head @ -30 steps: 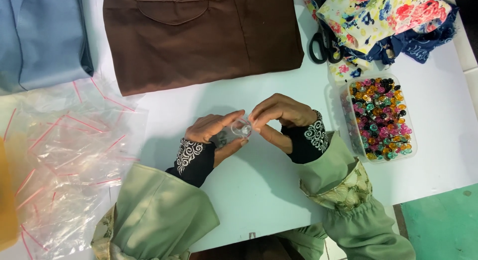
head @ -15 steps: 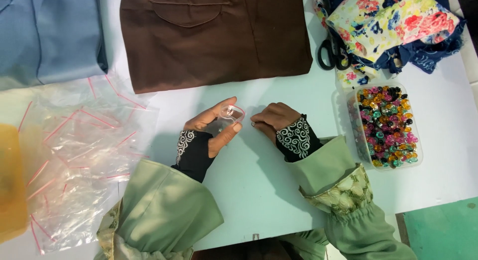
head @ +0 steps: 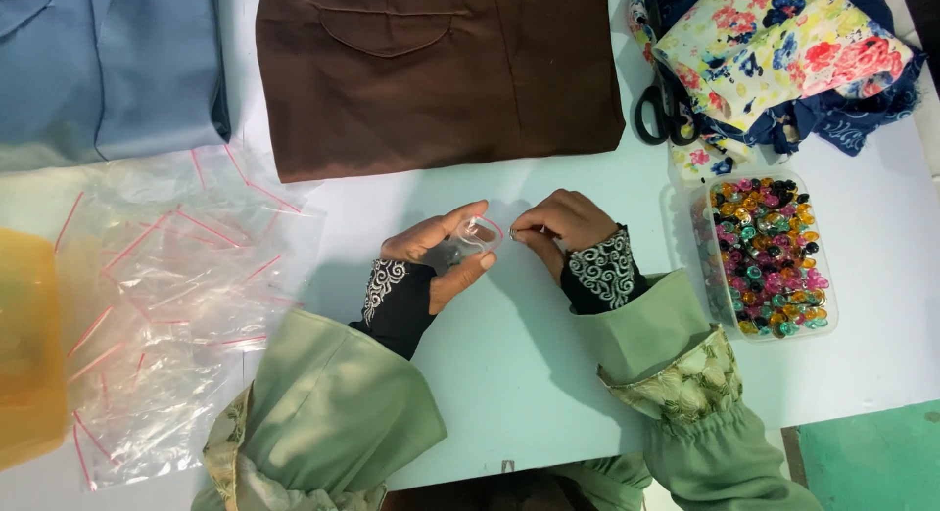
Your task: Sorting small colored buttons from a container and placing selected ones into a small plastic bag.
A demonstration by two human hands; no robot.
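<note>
My left hand (head: 439, 252) holds a small clear zip bag (head: 477, 234) with a red seal strip, pinched between thumb and fingers above the pale table. My right hand (head: 558, 223) is right beside it, fingers curled, its fingertips pinching something tiny at the bag's mouth; what it is cannot be made out. Both wrists wear black cuffs with white swirl embroidery under green sleeves. A clear plastic tub (head: 824, 325) full of colourful beads or buttons stands to the right of my right hand.
A heap of clear zip bags (head: 166, 305) lies at the left, next to an orange container (head: 29, 354). Folded brown cloth (head: 431, 70) and blue cloth (head: 108, 70) lie at the back. Floral fabric (head: 774, 51) and black scissors (head: 661, 115) sit at the back right.
My hands were joined on the small bag, then the right hand pulled away with its fist turned down. Now its fingertips are back at the bag's mouth.
</note>
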